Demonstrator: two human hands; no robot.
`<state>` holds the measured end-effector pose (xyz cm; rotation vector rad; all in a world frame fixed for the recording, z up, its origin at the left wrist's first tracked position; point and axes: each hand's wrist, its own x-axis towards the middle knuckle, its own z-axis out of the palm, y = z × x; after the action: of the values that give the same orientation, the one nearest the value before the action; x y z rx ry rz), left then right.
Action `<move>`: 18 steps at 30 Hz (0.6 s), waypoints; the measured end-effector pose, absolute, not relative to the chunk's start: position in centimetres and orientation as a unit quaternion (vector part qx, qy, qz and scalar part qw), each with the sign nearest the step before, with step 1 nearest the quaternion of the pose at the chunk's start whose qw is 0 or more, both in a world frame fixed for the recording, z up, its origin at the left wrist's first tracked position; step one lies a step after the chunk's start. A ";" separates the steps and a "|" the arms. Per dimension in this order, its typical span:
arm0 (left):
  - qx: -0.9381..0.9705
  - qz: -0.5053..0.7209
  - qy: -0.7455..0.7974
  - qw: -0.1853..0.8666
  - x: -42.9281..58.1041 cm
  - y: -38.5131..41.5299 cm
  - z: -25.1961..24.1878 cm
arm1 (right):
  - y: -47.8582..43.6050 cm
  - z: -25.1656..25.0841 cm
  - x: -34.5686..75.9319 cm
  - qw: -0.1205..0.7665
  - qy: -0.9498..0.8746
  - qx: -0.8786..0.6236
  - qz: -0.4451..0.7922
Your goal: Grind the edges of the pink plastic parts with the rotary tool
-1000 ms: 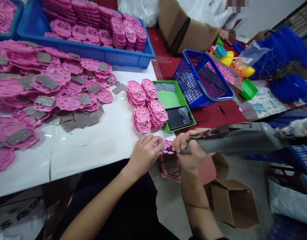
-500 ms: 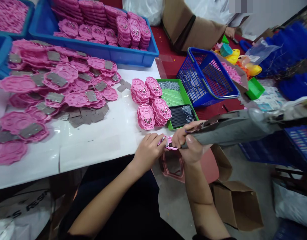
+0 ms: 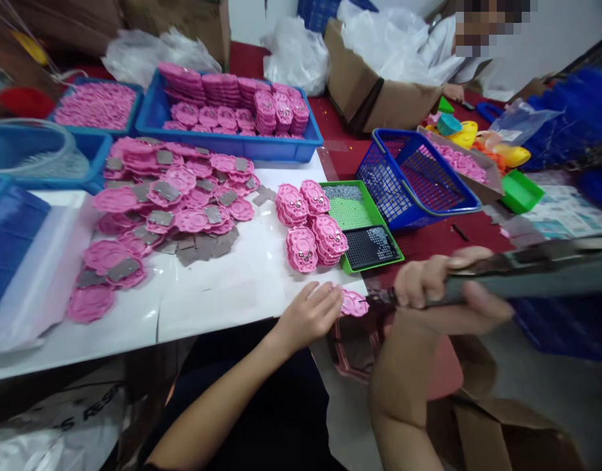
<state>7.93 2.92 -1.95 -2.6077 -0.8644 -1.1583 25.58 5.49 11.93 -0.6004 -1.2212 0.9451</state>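
The white bench (image 3: pixel 222 288) carries a wide heap of pink plastic plates (image 3: pixel 168 203) with grey metal squares on them, and behind it stands a blue crate (image 3: pixel 232 140) full of stacked plates. Near the bench's right edge there are four small stacks of finished plates (image 3: pixel 310 226), just beside a green tray (image 3: pixel 362 226) that holds small screws. A blue basket (image 3: pixel 413 173) stands to the right of the tray.

The right hand (image 3: pixel 428 288) has its grip closed around a long grey power screwdriver (image 3: pixel 516 275), whose tip points left toward one pink plate (image 3: pixel 354 304) at the corner of the bench. The left hand (image 3: pixel 310 314) lies flat on this plate with the fingers loosely spread, pressing it down and not clasping it.

The plate sits at the very edge, partly over it. In my judgement, if the tip pushes sideways, the plate may slide off the bench, or the tip may slip toward the left fingers, because they are very near to it
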 end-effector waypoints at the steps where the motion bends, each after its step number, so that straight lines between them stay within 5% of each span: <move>1: -0.874 -0.397 -0.267 0.084 7.8 2.8 -1.9 | 5.2 12.6 25.9 0.703 -0.518 -0.299 0.386; 8: -0.856 -0.462 -0.230 0.005 0.9 1.2 0.4 | 3.8 12.4 26.5 0.717 -0.445 -0.373 0.385; 18: -0.758 -0.366 -0.511 0.176 -17.8 13.7 5.4 | 5.0 12.2 25.2 0.766 -0.411 -0.342 0.356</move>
<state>-17.81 13.73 5.37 -2.1463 -1.4469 -1.0363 25.21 4.97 12.21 -0.7420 -0.8931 0.7732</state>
